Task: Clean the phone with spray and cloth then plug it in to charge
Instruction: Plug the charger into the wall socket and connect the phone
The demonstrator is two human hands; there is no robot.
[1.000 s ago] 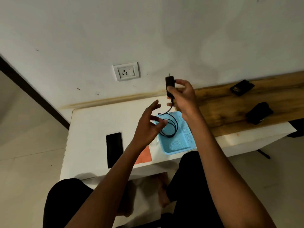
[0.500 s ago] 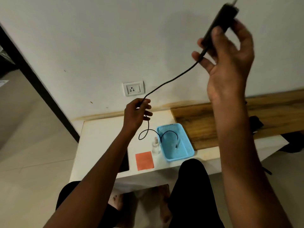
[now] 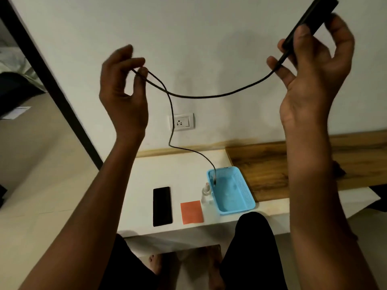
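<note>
My right hand (image 3: pixel 314 65) is raised high at the top right, closed on the black charger adapter (image 3: pixel 310 21). The black cable (image 3: pixel 209 96) sags from it across to my left hand (image 3: pixel 123 88), which pinches it between thumb and fingertips. From there the cable drops, and its plug end hangs at the rim of the blue basket (image 3: pixel 240 208). The black phone (image 3: pixel 161 206) lies flat on the white table (image 3: pixel 184 170). To its right lie an orange cloth (image 3: pixel 191 212) and a small clear spray bottle (image 3: pixel 206 192).
A white wall socket (image 3: pixel 181 122) sits on the wall above the table. A wooden board (image 3: pixel 268 166) lies on the table to the right of the basket. My knees (image 3: pixel 253 233) are under the front edge. A dark door frame (image 3: pixel 52 80) runs down the left.
Both hands have risen and spread apart, drawing the cable out of the basket. The coil has straightened; only its plug end still hangs at the basket.
</note>
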